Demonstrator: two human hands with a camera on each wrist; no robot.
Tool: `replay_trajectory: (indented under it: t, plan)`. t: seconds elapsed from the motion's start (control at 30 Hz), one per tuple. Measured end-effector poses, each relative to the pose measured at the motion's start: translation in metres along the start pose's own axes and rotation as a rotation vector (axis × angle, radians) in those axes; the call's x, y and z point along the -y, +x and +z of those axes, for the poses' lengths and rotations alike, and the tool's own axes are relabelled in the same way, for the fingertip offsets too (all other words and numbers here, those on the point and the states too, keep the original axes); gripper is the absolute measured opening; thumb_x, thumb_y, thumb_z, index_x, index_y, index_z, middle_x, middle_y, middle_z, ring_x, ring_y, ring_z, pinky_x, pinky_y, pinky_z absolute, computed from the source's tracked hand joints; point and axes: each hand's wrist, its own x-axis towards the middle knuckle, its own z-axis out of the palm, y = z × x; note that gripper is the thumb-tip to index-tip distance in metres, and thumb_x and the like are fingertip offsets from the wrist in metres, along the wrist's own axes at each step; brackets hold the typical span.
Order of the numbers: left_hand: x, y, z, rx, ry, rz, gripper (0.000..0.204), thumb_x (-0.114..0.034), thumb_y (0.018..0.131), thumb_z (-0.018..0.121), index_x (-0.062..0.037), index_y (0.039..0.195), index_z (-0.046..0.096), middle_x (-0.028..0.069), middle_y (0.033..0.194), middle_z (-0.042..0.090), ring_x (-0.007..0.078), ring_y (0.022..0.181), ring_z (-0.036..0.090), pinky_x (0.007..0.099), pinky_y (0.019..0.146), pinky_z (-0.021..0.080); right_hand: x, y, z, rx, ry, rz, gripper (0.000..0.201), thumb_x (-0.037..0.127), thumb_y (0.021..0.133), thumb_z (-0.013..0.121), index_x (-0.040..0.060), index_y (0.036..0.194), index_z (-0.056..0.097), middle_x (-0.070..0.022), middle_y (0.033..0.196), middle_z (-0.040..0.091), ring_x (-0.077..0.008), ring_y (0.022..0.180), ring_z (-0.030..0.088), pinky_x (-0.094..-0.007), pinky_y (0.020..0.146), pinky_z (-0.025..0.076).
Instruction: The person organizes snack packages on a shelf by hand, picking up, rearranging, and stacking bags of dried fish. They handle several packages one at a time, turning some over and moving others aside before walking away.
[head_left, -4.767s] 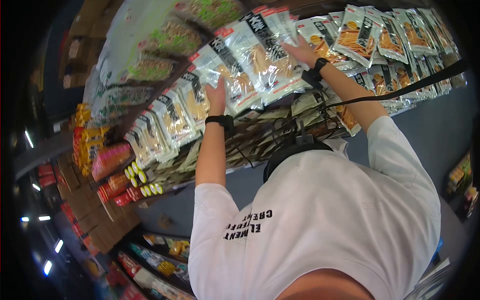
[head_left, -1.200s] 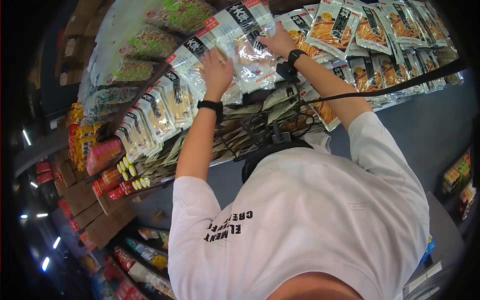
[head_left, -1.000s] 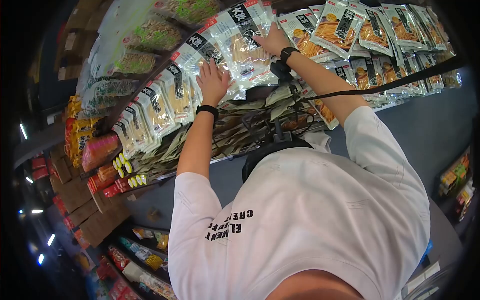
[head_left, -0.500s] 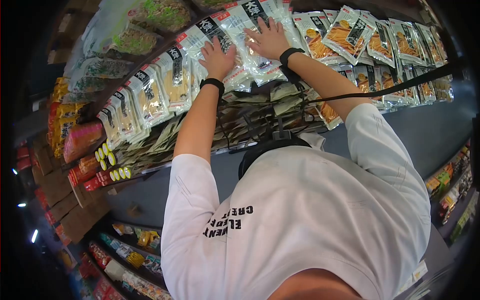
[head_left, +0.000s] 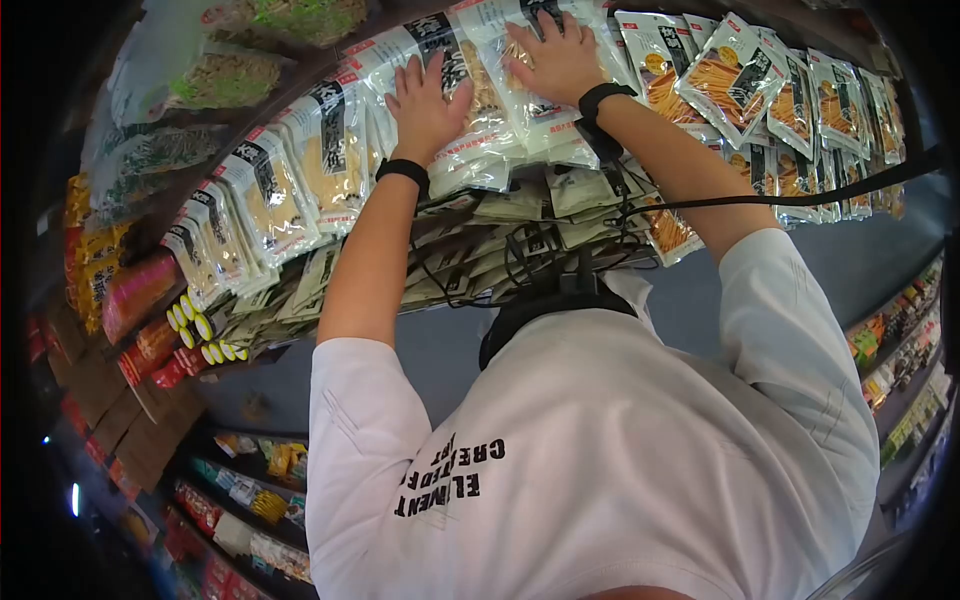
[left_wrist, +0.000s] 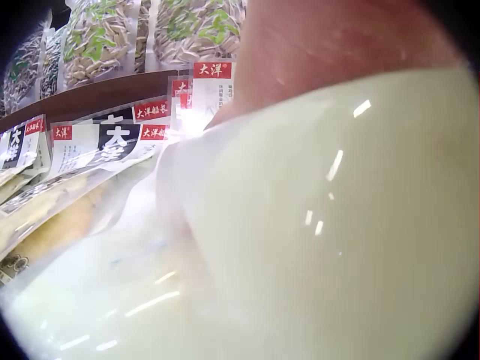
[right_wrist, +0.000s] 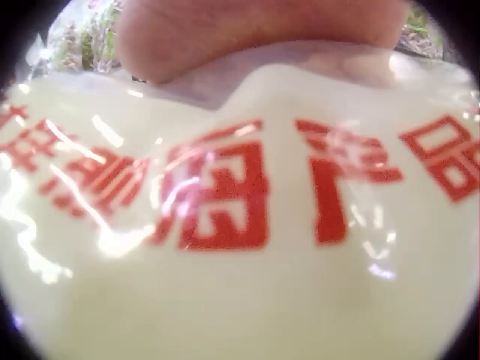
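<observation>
My left hand (head_left: 425, 110) rests with spread fingers on a clear-and-white snack packet (head_left: 478, 145) with a black label, pale dried pieces showing inside. To its right, my right hand (head_left: 558, 62) lies palm down, fingers spread, on a similar packet (head_left: 550, 118). The left wrist view is mostly filled by a glossy pale packet (left_wrist: 337, 217) below the hand's edge. In the right wrist view, red characters run across the packet (right_wrist: 300, 292) under the palm (right_wrist: 255, 30). More packets (head_left: 275, 195) of this kind stand overlapping in a row to the left.
Packets of orange strips (head_left: 735, 80) fill the right of the shelf. Bags with green print (head_left: 225, 80) stand behind at the left. Tightly stacked packets (head_left: 480, 240) lie below the front row. A black strap (head_left: 800, 195) crosses near the right forearm.
My right hand has gone from a packet's right edge to lying flat on its front. My left hand has moved up, its fingers now spread over the packet. The head view has shifted.
</observation>
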Motion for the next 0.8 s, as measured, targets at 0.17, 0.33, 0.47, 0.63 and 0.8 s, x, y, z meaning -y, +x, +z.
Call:
replay_trajectory:
  t: [0.17, 0.33, 0.47, 0.63, 0.8]
  plan:
    - [0.000, 0.003, -0.001, 0.007, -0.043, -0.011, 0.065, -0.051, 0.080, 0.051, -0.0163, 0.133, 0.036, 0.0211, 0.139, 0.026, 0.0436, 0.130, 0.017, 0.0637, 0.100, 0.011, 0.002, -0.006, -0.019, 0.019, 0.047, 0.040, 0.055, 0.055, 0.084, 0.040, 0.0294, 0.132, 0.039, -0.0147, 0.137, 0.035, -0.0408, 0.127, 0.025, -0.0596, 0.099, 0.018]
    - [-0.005, -0.001, -0.003, 0.033, 0.035, -0.016, 0.069, -0.054, 0.080, 0.048, -0.0155, 0.135, 0.034, 0.0214, 0.141, 0.024, 0.0425, 0.131, 0.016, 0.0629, 0.101, 0.010, -0.001, -0.001, -0.001, -0.020, 0.035, 0.035, 0.055, 0.056, 0.083, 0.041, 0.0300, 0.131, 0.041, -0.0143, 0.137, 0.034, -0.0408, 0.126, 0.028, -0.0592, 0.100, 0.019]
    - [-0.004, -0.006, -0.017, 0.011, 0.141, 0.020, 0.072, -0.054, 0.081, 0.046, -0.0108, 0.136, 0.030, 0.0223, 0.142, 0.023, 0.0423, 0.131, 0.018, 0.0612, 0.102, 0.010, -0.001, -0.004, -0.004, -0.031, -0.029, 0.026, 0.061, 0.059, 0.082, 0.041, 0.0303, 0.135, 0.033, -0.0138, 0.142, 0.027, -0.0428, 0.127, 0.024, -0.0598, 0.101, 0.016]
    - [-0.002, -0.047, -0.030, -0.052, 0.124, 0.073, 0.068, -0.049, 0.082, 0.047, -0.0097, 0.136, 0.031, 0.0229, 0.141, 0.025, 0.0426, 0.130, 0.020, 0.0599, 0.102, 0.010, 0.000, -0.019, -0.032, 0.047, -0.048, 0.072, 0.067, 0.060, 0.082, 0.039, 0.0260, 0.139, 0.027, -0.0124, 0.146, 0.019, -0.0432, 0.131, 0.018, -0.0604, 0.102, 0.012]
    - [-0.009, -0.099, -0.052, -0.091, 0.053, 0.103, 0.064, -0.039, 0.082, 0.051, -0.0030, 0.133, 0.033, 0.0256, 0.138, 0.028, 0.0431, 0.129, 0.022, 0.0589, 0.102, 0.012, -0.012, -0.021, -0.026, -0.032, -0.069, 0.064, 0.070, 0.062, 0.082, 0.039, 0.0243, 0.139, 0.026, -0.0124, 0.147, 0.017, -0.0406, 0.132, 0.019, -0.0612, 0.103, 0.009]
